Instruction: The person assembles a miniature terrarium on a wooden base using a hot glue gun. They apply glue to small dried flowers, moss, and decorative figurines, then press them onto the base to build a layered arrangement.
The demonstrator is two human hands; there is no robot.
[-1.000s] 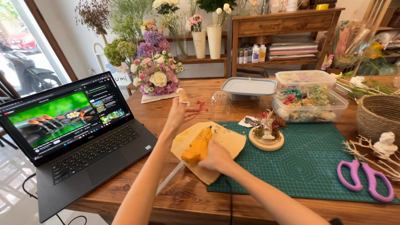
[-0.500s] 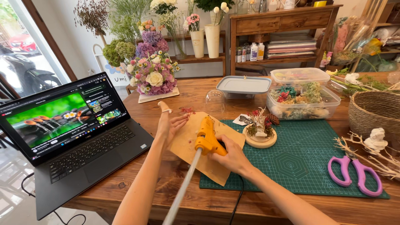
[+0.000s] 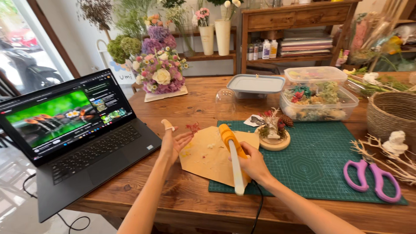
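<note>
The right hand (image 3: 253,164) has its grip closed around the handle of a yellow hot glue gun (image 3: 231,143), whose white glue stick (image 3: 236,167) juts back out of the gun toward the person, while a black cord (image 3: 257,208) drops from below the hand over the table edge. Just under the gun lies a tan sheet of paper (image 3: 206,158), partly on the green cutting mat (image 3: 323,158). Left of the gun, the left hand (image 3: 172,143) is open and holds nothing, its fingers spread above the paper's left edge, one fingertip capped with a pale guard. Right of the gun stands a small floral ornament on a wooden disc (image 3: 272,132). Farther left on the wooden table (image 3: 190,195) sits an open laptop (image 3: 73,130); far right lie pink scissors (image 3: 372,175).
</note>
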